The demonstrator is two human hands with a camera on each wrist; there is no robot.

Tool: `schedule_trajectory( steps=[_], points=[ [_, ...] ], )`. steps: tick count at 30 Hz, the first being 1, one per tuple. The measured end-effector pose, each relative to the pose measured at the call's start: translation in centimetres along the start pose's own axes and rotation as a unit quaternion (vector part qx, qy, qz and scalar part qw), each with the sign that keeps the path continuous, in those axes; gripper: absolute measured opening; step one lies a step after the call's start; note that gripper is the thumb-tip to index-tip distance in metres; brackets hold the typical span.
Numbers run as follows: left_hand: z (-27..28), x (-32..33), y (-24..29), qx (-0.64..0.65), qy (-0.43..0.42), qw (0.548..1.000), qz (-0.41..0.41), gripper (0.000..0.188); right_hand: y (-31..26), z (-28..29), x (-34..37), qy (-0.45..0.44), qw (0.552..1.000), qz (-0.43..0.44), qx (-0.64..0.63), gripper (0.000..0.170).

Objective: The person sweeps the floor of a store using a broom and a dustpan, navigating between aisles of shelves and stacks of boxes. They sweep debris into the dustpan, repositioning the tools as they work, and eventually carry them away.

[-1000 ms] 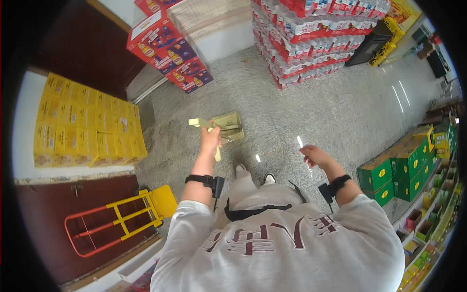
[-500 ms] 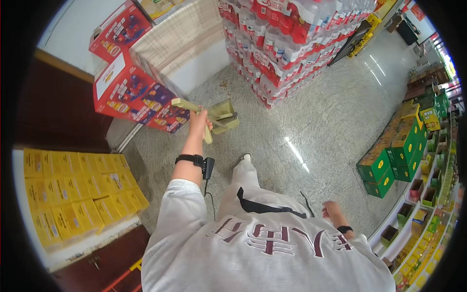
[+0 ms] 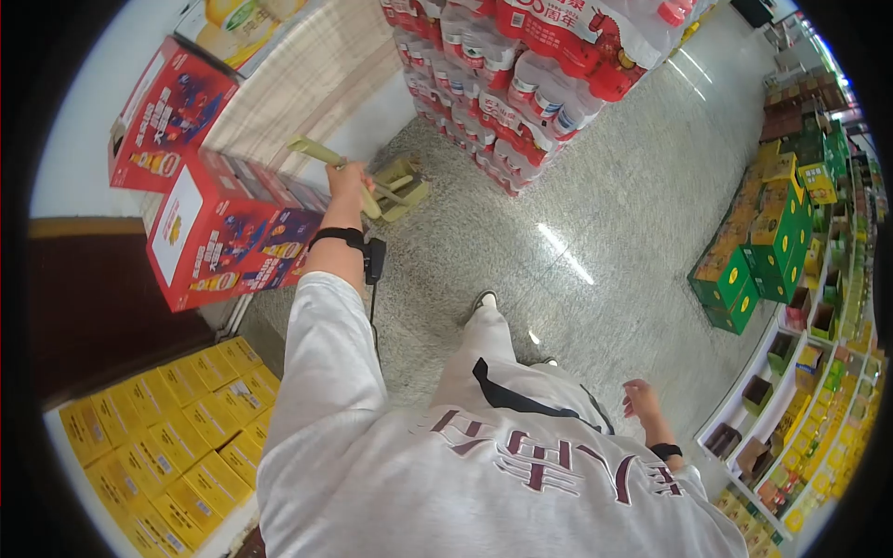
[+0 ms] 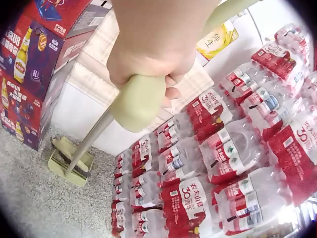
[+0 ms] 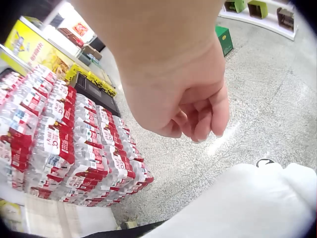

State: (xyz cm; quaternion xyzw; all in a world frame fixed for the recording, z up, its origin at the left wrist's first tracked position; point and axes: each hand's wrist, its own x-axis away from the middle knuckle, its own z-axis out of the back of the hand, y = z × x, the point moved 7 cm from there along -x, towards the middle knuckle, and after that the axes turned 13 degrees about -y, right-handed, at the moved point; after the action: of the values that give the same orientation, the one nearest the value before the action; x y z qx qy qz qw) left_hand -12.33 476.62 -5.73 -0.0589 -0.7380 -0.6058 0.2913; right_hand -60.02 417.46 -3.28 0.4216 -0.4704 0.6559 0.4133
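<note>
My left hand grips the pale green handles of a broom and dustpan set, held out ahead at the left. In the left wrist view the fingers curl round a rounded green handle end, and a grey pole runs down to the dustpan with the brush in it, low over or on the floor; contact cannot be told. My right hand hangs at my right side with nothing in it. Its fingers are loosely curled in the right wrist view.
Red beer cartons stand left of the broom set, before a cloth-covered ledge. Shrink-wrapped bottle packs are stacked ahead. Yellow cartons lie at the lower left, green cartons and shelves at the right.
I have walked forward, nearer the red cartons and bottle stack. The broom and dustpan moved along in my left hand, while my right hand dropped back to my side.
</note>
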Motion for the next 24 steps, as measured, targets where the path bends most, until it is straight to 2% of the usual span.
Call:
schedule_trajectory(
  steps=[6, 8, 9, 11, 14, 21, 23, 24],
  points=[
    [0.5, -5.8, -0.6, 0.028, -0.029, 0.998, -0.043, 0.041, 2.5, -0.1, 2.5, 0.031, 0.998, -0.045, -0.025, 0.021],
    [1.0, -6.9, -0.6, -0.006, 0.015, 0.999, -0.049, 0.041, 4.2, 0.0, 3.1, 0.034, 0.996, -0.074, -0.034, 0.022],
    [0.9, -7.5, -1.0, -0.010, 0.008, 0.999, -0.045, 0.041, 5.0, -0.1, 3.5, 0.036, 0.994, -0.094, -0.037, 0.021],
    [1.5, -8.5, -1.7, 0.036, 0.031, 0.998, -0.052, 0.033, 5.7, -0.3, 4.0, 0.039, 0.991, -0.118, -0.047, 0.021],
    [2.5, -12.0, -3.6, 0.049, 0.028, 0.996, -0.064, 0.034, 6.8, -0.8, 4.9, 0.047, 0.986, -0.142, -0.072, 0.021],
    [4.1, -14.4, -4.2, -0.006, 0.002, 1.000, -0.024, 0.044, 6.9, -1.1, 5.9, 0.066, 0.986, -0.113, -0.103, 0.021],
    [5.1, -15.4, -5.7, -0.083, -0.009, 0.996, 0.036, 0.053, 7.0, -1.4, 6.2, 0.075, 0.985, -0.107, -0.114, 0.022],
    [7.2, -18.4, -7.3, -0.126, -0.049, 0.989, 0.059, 0.057, 7.0, -1.6, 6.2, 0.071, 0.984, -0.108, -0.122, 0.022]
  ],
)
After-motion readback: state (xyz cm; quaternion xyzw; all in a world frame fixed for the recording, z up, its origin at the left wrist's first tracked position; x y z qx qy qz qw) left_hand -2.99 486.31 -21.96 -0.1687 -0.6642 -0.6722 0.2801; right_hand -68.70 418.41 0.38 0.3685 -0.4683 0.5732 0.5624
